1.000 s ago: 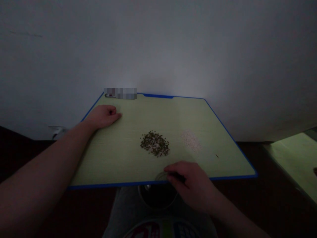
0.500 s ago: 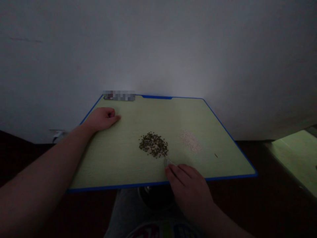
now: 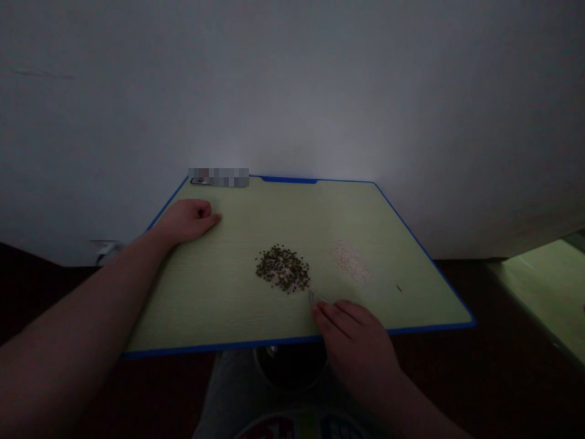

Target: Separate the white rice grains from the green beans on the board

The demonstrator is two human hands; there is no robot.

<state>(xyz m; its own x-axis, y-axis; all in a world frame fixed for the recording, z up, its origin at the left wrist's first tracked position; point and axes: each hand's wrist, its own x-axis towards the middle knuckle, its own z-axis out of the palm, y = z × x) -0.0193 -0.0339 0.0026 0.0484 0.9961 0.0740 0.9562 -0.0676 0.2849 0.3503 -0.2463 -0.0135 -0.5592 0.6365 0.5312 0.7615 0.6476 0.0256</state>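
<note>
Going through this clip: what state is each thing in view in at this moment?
board: lying flat, green with blue rim
left hand: curled, resting on board
right hand: fingers around clear tool, near board's front edge
clear tool: held, tip just beside seeds
dark seeds: loose pile
pale grains: separate flat patch

White wall [image 3: 292, 91] behind; second green board [image 3: 543, 286] far right; dark round container [image 3: 290, 366] below near edge.

No legible text, label, brand or number appears in this view. Relative to the green board [image 3: 289, 180] with a blue rim, one mark sits at the far edge: a pixelated patch [image 3: 218, 177] that conceals whatever lies there, so nothing on it can be read. Below the near edge of the board, a printed garment [image 3: 301, 428] shows coloured shapes, cut off by the frame and unreadable.
</note>
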